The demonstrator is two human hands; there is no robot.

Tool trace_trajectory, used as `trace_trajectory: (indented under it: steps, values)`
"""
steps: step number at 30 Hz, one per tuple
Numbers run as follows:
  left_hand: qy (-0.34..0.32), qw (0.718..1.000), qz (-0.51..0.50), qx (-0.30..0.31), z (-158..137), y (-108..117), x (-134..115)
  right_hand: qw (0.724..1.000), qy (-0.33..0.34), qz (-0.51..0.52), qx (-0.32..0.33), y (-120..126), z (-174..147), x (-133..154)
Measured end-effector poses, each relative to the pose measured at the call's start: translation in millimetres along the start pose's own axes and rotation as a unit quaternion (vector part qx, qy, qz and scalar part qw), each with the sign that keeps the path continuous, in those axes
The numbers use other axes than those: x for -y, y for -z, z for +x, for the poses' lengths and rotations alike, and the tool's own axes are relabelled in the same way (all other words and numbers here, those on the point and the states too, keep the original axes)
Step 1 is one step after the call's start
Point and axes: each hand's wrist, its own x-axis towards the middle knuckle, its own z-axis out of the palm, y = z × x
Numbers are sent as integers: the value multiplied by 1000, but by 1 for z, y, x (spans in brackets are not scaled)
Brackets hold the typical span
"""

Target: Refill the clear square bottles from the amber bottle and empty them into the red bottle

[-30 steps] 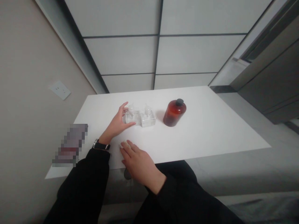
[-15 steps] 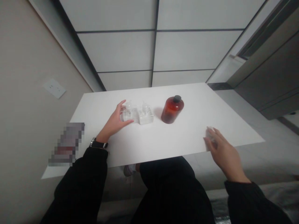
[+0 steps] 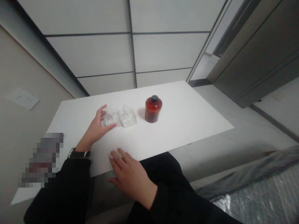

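Note:
My left hand [image 3: 97, 124] curves round a clear, square glass bottle [image 3: 112, 117], thumb along its near side and fingers at its far left. A second clear square bottle [image 3: 128, 118] touches its right side; both have clear upper parts whose details are blurred. At the table's front edge, my right hand [image 3: 130, 175] is palm down, with its fingers together and pressed on the white surface. A little pale, crumpled tissue shows by the fingertips, mostly covered by the hand. Right of the clear bottles stands a brown bottle [image 3: 153, 110] with a black cap.
The white table [image 3: 187, 115] has a blurred-out flat object [image 3: 43, 158] at its left end. A wall socket [image 3: 23, 98] is on the left wall. Panelled white doors [image 3: 161, 49] rise behind the table, and a plastic-covered surface [image 3: 263, 193] is at lower right.
My right hand has swept from the table's right end to its front left. The view has turned to the right. My left hand stays round the clear bottle.

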Motion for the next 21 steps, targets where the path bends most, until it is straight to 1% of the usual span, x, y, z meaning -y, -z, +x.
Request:
trace_trajectory:
  steps: [1, 3, 6, 9, 11, 13, 16, 19, 21]
  values:
    - [2, 1000, 1, 0, 0, 0, 0, 1000, -6, 7, -3, 3, -3, -4]
    - [7, 1000, -3, 1, 1, 0, -1, 999, -40, 11, -19, 14, -15, -25]
    - [20, 1000, -9, 4, 0, 0, -2, 990, -127, -9, -60, 37, -47, -72]
    - [26, 1000, -5, 5, 1, 0, -1, 962, -238, -59, -118, 61, -81, -122]
    - [21, 1000, -3, 0, 1, -1, -1, 945, -281, -85, -145, 74, -98, -146]
    - [18, 1000, -3, -2, 1, -1, 0, 939, -292, -97, -155, 82, -109, -162]
    - [25, 1000, -7, 0, 2, -1, -1, 935, -295, -111, -161, 87, -111, -178]
    - [32, 999, -8, 5, 1, -1, -5, 926, -311, -122, -174, 87, -99, -189]
    - [35, 999, -6, 3, 1, 0, -6, 930, -301, -121, -172, 83, -86, -187]
